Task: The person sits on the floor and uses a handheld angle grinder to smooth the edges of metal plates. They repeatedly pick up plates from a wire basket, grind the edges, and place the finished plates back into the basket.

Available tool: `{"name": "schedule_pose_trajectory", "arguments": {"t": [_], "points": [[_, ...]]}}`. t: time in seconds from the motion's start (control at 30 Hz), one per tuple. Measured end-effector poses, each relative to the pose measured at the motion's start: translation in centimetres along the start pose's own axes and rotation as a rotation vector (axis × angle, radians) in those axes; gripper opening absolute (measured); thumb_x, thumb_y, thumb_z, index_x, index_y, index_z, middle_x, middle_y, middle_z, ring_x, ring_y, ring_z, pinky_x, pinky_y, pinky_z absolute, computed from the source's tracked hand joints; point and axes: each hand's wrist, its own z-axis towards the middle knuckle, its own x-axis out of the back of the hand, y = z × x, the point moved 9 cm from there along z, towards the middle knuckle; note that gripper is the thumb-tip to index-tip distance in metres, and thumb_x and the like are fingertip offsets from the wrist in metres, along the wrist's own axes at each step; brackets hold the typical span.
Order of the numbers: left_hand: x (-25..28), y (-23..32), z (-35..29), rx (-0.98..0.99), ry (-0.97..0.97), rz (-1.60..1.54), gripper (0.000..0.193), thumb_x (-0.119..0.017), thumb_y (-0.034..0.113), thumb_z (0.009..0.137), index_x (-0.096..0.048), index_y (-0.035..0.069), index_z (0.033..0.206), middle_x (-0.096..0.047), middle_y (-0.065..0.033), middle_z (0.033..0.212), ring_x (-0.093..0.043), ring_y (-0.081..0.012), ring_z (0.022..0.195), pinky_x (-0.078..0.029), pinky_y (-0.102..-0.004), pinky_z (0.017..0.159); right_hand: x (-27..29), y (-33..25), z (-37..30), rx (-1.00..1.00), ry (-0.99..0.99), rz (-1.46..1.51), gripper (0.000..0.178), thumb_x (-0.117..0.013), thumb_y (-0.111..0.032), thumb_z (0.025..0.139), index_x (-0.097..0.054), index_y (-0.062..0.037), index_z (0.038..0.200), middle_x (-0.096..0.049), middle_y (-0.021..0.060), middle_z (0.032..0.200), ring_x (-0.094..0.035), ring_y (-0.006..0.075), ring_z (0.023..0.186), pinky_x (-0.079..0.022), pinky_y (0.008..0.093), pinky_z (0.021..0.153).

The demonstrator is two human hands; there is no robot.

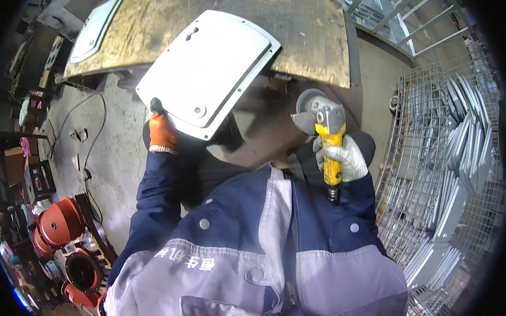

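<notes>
My left hand point(162, 133), in an orange glove with a dark thumb tip, is closed on the lower left corner of a white metal panel point(208, 69). The panel is tilted, with a raised middle, small holes along its rim and a round hole near its lower corner. Its far part overlaps the wooden table; whether it rests there I cannot tell. In a pale glove, my right hand point(347, 157) grips the yellow body of an angle grinder point(330, 128). The grinder's disc and guard point up, apart from the panel and below the table's front edge.
A worn wooden table point(309, 29) spans the top, with another white panel point(94, 30) at its left end. Wire mesh baskets point(418, 143) holding many flat metal pieces stand at the right. Orange-red round housings point(62, 222) sit lower left; a cable point(103, 117) lies on the floor.
</notes>
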Motion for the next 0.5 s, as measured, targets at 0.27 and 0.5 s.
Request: {"name": "schedule_pose_trajectory", "arguments": {"t": [0.27, 0.5], "points": [[-1.0, 1.2, -3.2, 0.008, 0.216, 0.137, 0.065, -0.058, 0.046, 0.093, -0.046, -0.005, 0.132, -0.058, -0.0168, 0.125, -0.059, -0.0299, 0.108, -0.049, -0.0393, 0.093, -3.1, -0.3, 3.7, -0.079, -0.004, -0.143, 0.032, -0.072, -0.014, 0.080, -0.056, -0.0035, 0.105, -0.060, 0.0049, 0.075, -0.059, 0.0137, 0.059, -0.049, 0.0266, 0.054], [0.2, 0.9, -3.0, 0.053, 0.285, 0.116, 0.074, -0.064, 0.050, 0.088, -0.046, -0.006, 0.133, -0.059, -0.0195, 0.125, -0.061, -0.0316, 0.106, -0.049, -0.0406, 0.092, -5.5, -1.6, 9.4, -0.107, -0.085, -0.289, 0.032, -0.073, -0.012, 0.080, -0.057, -0.0019, 0.106, -0.061, 0.0052, 0.073, -0.058, 0.0127, 0.057, -0.048, 0.0265, 0.054]]}}
